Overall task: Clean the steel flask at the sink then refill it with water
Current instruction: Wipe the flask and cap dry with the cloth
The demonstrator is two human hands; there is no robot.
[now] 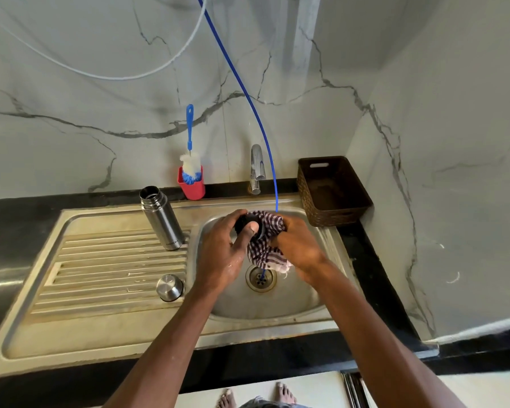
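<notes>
— Where's the steel flask (161, 220)?
— Upright on the drainboard (100, 272), left of the basin.
— Your hands?
— My left hand (223, 254) grips the black stopper (249, 223); my right hand (298, 250) clutches the checked cloth (264, 251).

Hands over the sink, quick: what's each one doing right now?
Left hand: grips a small black stopper.
Right hand: grips a checked cloth bunched against the stopper.

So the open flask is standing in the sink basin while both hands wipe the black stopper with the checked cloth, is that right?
Not quite. The head view shows the open flask standing on the draining board, left of the basin, not in it. The rest holds: the left hand and right hand wipe the black stopper with the checked cloth.
</notes>
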